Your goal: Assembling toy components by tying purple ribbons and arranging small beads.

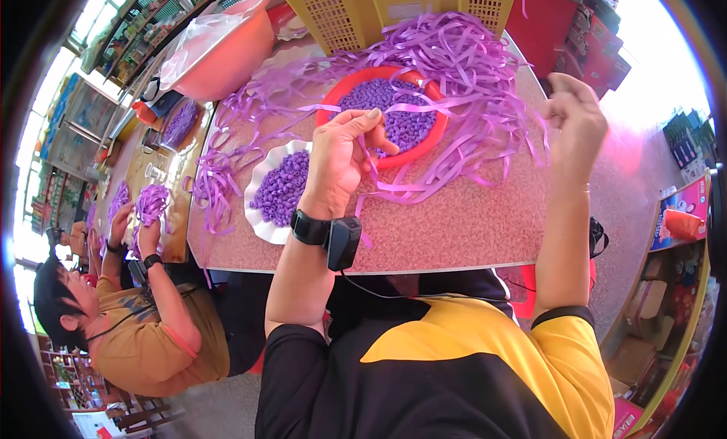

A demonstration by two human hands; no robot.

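Observation:
My left hand [344, 151] is pinched, thumb against the fingers, on a purple ribbon [409, 188] in front of a red bowl [326, 98]. Small purple beads [413, 129] fill that bowl. Raised past the table's right side, my right hand [577, 121] has curled fingers; whatever they hold, if anything, I cannot make out. Close to it hang the ends of a large heap of purple ribbons [469, 57]. Left of my left wrist stands a white scalloped dish [260, 221] holding more purple bead-like pieces [284, 189].
A yellow plastic crate [356, 23] stands at the table's far edge, beside a pink basin [227, 57] lined with clear plastic. More ribbons [216, 185] hang near the left edge. At left a co-worker [151, 325] handles a purple ribbon bunch. Shelves [659, 310] stand at right.

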